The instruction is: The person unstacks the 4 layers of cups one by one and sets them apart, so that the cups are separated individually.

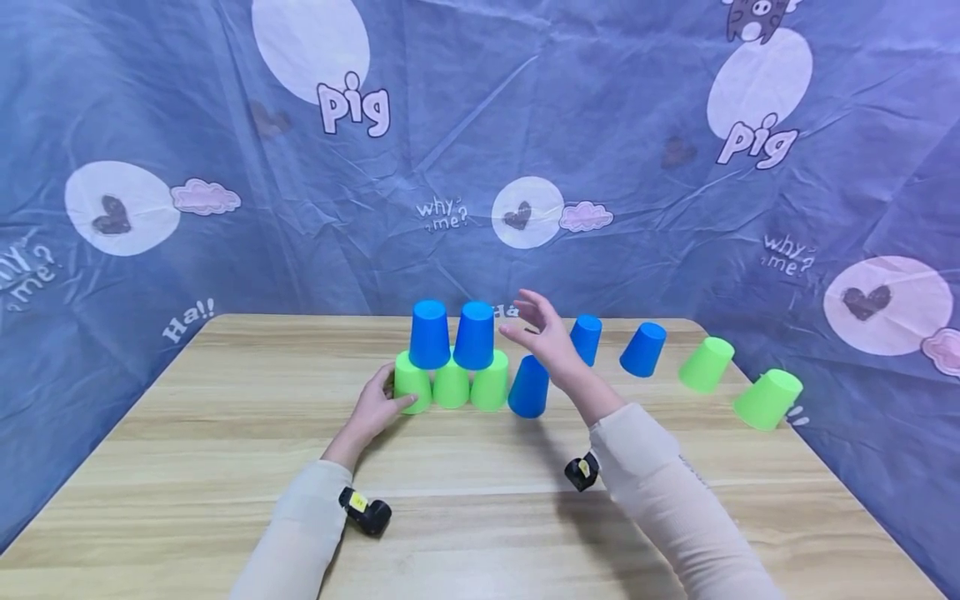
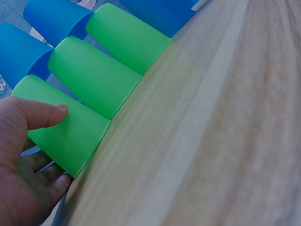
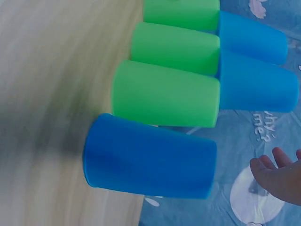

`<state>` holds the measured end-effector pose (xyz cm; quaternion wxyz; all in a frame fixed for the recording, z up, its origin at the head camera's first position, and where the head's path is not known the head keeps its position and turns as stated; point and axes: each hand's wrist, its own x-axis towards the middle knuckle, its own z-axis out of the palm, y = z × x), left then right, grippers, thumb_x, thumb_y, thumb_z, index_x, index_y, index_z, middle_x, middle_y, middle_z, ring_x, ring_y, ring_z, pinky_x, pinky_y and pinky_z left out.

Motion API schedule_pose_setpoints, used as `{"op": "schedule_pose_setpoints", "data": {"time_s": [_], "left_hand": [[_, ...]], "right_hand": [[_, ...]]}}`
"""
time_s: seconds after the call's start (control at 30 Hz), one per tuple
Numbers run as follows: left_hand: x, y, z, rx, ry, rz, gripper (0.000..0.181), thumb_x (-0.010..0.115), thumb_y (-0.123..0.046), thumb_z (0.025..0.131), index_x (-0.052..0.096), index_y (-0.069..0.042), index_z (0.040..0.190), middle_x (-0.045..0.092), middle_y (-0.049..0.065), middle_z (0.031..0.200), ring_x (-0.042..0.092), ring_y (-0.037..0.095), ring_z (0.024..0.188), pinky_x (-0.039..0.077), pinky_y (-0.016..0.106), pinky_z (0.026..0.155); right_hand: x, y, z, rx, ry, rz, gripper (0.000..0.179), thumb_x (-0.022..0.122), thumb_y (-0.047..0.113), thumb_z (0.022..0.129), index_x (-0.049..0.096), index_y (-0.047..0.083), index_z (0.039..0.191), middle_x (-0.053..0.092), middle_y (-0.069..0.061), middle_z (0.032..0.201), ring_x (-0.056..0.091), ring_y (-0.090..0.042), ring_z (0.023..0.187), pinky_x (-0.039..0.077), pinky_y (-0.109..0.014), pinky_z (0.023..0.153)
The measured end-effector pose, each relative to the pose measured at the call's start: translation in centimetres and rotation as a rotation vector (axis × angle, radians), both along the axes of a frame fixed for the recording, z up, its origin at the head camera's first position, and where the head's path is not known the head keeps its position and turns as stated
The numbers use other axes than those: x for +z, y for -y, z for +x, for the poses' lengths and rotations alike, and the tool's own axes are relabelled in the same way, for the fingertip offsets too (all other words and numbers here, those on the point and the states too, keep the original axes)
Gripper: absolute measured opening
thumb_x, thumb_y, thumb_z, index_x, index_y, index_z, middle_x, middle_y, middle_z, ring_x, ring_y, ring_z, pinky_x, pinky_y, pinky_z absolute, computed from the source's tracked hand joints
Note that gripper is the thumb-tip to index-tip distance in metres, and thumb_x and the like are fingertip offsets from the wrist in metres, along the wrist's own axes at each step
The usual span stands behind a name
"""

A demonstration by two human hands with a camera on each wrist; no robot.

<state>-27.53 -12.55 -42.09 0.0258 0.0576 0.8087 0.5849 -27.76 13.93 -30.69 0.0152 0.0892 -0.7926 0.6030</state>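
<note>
Three upside-down green cups stand side by side on the table, with two blue cups upside down on top, the left one (image 1: 430, 337) and the right one (image 1: 475, 337). My left hand (image 1: 377, 404) holds the leftmost green cup (image 1: 411, 382), thumb (image 2: 47, 115) on its front and fingers round its outer side. Beside the middle green cup (image 1: 451, 387) is the right green cup (image 1: 490, 385). Just right of that row a blue cup (image 1: 528, 393) stands upside down on the table. Raised above it, my right hand (image 1: 547, 337) has its fingers spread and holds nothing.
Farther right stand two more blue cups, one (image 1: 587, 340) partly behind my right hand and another (image 1: 643, 350), then two green cups, one (image 1: 707, 365) and another (image 1: 768, 400) near the right table edge. A patterned blue cloth (image 1: 465, 125) hangs behind the wooden table (image 1: 465, 517).
</note>
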Motion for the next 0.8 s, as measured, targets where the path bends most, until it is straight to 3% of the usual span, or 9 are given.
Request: {"op": "schedule_pose_setpoints", "data": {"time_s": [0.3, 0.8], "left_hand": [[-0.1, -0.1, 0.0, 0.003, -0.014, 0.003, 0.065, 0.062, -0.005, 0.085, 0.030, 0.001, 0.141, 0.037, 0.025, 0.143, 0.034, 0.039, 0.134, 0.029, 0.049, 0.113], [-0.3, -0.2, -0.1, 0.009, -0.024, 0.005, 0.066, 0.063, -0.004, 0.083, 0.031, 0.001, 0.141, 0.038, 0.025, 0.142, 0.035, 0.039, 0.133, 0.029, 0.048, 0.113]], "right_hand": [[-1.5, 1.8, 0.0, 0.041, 0.048, -0.002, 0.064, 0.061, 0.020, 0.089, 0.029, 0.012, 0.144, 0.035, -0.015, 0.148, 0.031, -0.034, 0.138, 0.031, -0.053, 0.111], [-2.9, 4.0, -0.9, -0.058, 0.095, 0.001, 0.066, 0.063, 0.014, 0.088, 0.029, 0.010, 0.145, 0.041, -0.019, 0.143, 0.037, -0.036, 0.134, 0.033, -0.052, 0.110]]}}
